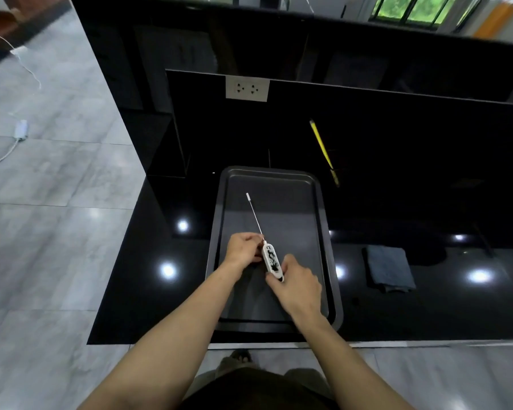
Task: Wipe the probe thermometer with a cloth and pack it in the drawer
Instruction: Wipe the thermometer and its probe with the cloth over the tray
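The probe thermometer [271,258] has a white body with black markings and a thin metal probe that points up and away, ending in a white tip. It is over the dark baking tray [323,220] on the black counter. My left hand [245,249] pinches the body near where the probe joins it. My right hand [296,284] grips the body's near end. A folded grey-blue cloth [388,269] lies on the counter to the right of the tray, apart from both hands. No drawer is visible.
A yellow pencil-like stick [320,143] leans against the black back panel beyond the tray. A white wall socket [247,88] sits on that panel. The counter's left and near edges drop to a grey tiled floor with a white cable and adapter [21,130].
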